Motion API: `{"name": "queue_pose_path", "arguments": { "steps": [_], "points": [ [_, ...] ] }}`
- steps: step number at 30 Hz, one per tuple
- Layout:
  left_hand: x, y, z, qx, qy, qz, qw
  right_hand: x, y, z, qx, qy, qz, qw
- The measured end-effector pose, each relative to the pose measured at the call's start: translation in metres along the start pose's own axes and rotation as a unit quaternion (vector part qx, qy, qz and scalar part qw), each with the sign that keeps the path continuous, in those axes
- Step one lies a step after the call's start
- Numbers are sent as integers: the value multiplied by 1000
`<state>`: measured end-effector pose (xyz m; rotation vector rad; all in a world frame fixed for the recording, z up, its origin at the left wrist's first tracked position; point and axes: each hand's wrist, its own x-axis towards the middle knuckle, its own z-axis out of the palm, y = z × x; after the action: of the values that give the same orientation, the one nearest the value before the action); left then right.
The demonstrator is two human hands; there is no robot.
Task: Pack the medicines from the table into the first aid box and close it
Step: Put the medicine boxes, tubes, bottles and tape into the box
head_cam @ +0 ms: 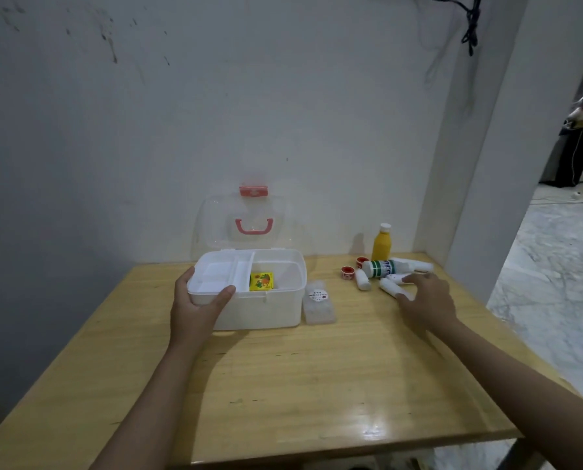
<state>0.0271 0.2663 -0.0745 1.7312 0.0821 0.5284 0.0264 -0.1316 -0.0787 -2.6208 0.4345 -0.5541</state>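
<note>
The white first aid box [266, 310] stands open on the wooden table, its clear lid [249, 222] with a pink handle leaning against the wall. A yellow packet [261, 281] lies inside beside a white inner tray [215, 278]. My left hand [195, 307] grips the box's front left corner. My right hand [425, 298] hovers with fingers spread over a cluster of medicines: a green-labelled white bottle [379, 268], small white tubes [390, 287], two red-capped pots [347, 272] and an upright yellow bottle [382, 244]. A clear flat case [318, 303] lies right of the box.
The table [283, 385] sits in a corner, with a wall behind and a pillar [479, 164] at the right. A black cable [471, 25] hangs from the wall above. The table's right edge drops to a marble floor [554, 283].
</note>
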Motion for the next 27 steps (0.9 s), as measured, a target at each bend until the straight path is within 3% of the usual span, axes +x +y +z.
{"name": "queue_pose_path", "arguments": {
  "steps": [10, 18, 27],
  "points": [
    [3, -6, 2, -6, 6, 10, 1000, 42, 49, -1, -113, -148, -58, 981],
    [2, -6, 3, 10, 13, 14, 1000, 32, 51, -4, 28, -119, -106, 987],
    [0, -5, 3, 5, 17, 14, 1000, 8, 47, -5, 122, -57, -92, 987]
  ]
}}
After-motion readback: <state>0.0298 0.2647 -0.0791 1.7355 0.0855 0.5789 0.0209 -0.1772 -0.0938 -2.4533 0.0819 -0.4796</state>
